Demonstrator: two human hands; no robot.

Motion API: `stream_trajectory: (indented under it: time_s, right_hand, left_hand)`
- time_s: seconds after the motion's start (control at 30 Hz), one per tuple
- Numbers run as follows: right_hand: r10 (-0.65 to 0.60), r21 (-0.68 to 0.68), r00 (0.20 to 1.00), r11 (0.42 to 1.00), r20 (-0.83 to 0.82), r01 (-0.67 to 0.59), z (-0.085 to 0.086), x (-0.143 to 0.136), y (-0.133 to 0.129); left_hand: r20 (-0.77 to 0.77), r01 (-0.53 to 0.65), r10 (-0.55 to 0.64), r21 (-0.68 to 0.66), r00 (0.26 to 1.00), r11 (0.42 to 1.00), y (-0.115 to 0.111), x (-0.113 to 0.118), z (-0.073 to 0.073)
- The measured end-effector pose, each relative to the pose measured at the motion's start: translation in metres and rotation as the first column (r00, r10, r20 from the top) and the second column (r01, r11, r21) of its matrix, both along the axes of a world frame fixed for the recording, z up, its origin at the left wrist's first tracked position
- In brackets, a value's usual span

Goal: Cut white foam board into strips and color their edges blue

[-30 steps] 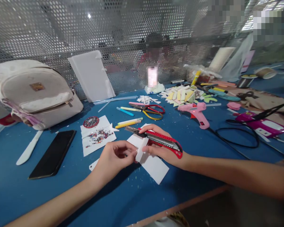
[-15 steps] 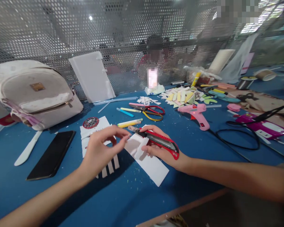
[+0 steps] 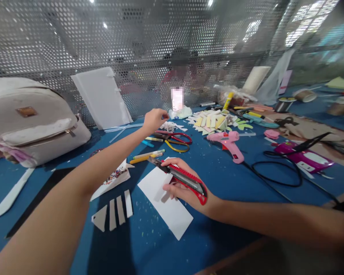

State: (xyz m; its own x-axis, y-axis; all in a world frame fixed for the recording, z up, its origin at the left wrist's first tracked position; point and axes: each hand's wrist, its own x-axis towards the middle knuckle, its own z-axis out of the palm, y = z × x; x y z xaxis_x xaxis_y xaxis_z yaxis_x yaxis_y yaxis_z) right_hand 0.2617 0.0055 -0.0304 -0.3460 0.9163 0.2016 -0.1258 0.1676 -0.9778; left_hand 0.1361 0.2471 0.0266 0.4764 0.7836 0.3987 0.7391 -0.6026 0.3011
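Note:
My right hand [image 3: 183, 181] is closed around a red box cutter [image 3: 186, 178], its blade pointing up and to the left. A small white strip [image 3: 164, 187] is also pinched between its thumb and fingers. Beneath it lies a white card [image 3: 172, 217] on the blue table. My left hand [image 3: 156, 120] reaches far forward over a small heap of white scraps [image 3: 172, 126]. Its fingers are curled together, and whatever they hold is too small to make out. Several cut strips [image 3: 120, 210] lie in a row at the near left.
Scissors [image 3: 179, 142] and pens [image 3: 149, 156] lie mid-table. To the right are a pink glue gun [image 3: 227, 143] with a black cord, and a heap of pale cut pieces [image 3: 215, 121]. A backpack [image 3: 31, 122] and white plastic knife [image 3: 13, 193] are at left.
My left hand has moved from beside the blade, forward and up to the white scraps. My right hand keeps the box cutter and strip. The view has shifted a little.

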Motion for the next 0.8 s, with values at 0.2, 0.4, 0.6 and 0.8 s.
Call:
stream_trajectory:
  time_s: [0.2, 0.4, 0.6, 0.8]
  right_hand:
    - [-0.030, -0.001, 0.999, 1.000, -0.033, 0.030, -0.001, 0.001, 0.002]
    - [-0.052, 0.034, 0.998, 0.998, -0.029, 0.052, -0.002, 0.001, 0.003]
    - [-0.018, -0.029, 0.995, 0.999, -0.102, 0.015, -0.001, -0.001, 0.000]
    - [0.009, 0.135, 1.000, 0.991, -0.019, -0.006, -0.001, 0.001, 0.000]
  left_hand:
    - [0.004, 0.045, -0.045, -0.021, 0.999, 0.999, 0.014, 0.012, -0.003]
    - [0.250, 0.069, -0.072, 0.019, 0.966, 0.997, -0.033, -0.036, 0.022]
    - [0.446, 0.137, -0.094, -0.065, 0.890, 0.988, -0.164, -0.075, 0.027]
    - [0.465, 0.228, -0.001, -0.432, 0.885, 0.872, -0.231, -0.083, 0.004]
